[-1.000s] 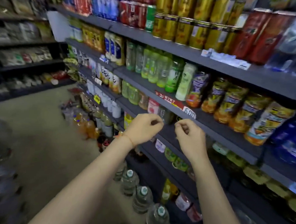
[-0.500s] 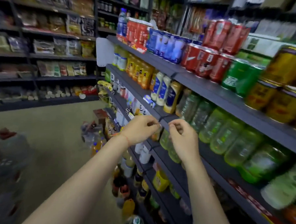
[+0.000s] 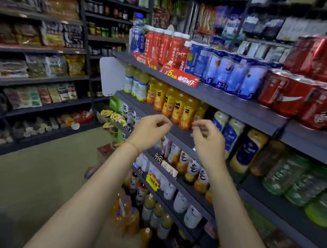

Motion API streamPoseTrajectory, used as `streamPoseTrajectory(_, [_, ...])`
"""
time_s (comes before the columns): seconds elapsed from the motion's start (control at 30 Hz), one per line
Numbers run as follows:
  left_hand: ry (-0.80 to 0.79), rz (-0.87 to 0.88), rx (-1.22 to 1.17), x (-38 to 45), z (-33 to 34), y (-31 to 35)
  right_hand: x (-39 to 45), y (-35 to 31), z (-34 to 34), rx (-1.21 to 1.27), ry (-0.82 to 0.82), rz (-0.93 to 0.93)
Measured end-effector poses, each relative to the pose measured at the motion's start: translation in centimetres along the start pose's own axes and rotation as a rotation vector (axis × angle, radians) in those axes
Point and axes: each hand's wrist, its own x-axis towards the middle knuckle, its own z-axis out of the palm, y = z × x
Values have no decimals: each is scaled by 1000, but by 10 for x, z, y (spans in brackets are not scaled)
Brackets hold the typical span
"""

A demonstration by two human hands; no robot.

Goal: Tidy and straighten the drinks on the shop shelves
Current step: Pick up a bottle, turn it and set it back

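- Far left: dark shelving across the aisle, stocked with packaged snacks; labels blurred.
- White blank sign panel is fixed at the near end of the drinks shelving.
- Left hand: raised in front of the second shelf's edge, fingers curled loosely inward, thumb near the fingertips. Nothing visible in the grip; no contact with any bottle.
- A thin orange-red string circles the left wrist.
- Orange juice bottles: upright in a row on the second shelf, directly behind and above both hands, flanked on the left by pale yellow-green bottles.
- Red promotional strip hangs on the top shelf's front edge, below red-labelled bottles.
- Right hand: level with the left, well apart from it, fingers curled, thumb and forefinger tips close together near the base of the rightmost orange bottle. Cannot tell whether it touches the bottle; holds nothing visible.
- Right of that: blue-and-white cans and red cans on the top shelf; cream bottles and green bottles beneath.
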Motion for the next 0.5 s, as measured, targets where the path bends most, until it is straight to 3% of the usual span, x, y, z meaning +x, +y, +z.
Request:
streamPoseTrajectory(0.37, [18,67,187,239,-85,-111,208,-2,177,120,-12,-82])
streamPoseTrajectory(0.5, [139,87,81,320,-119,-136,282,-25,224,157,-14,-144])
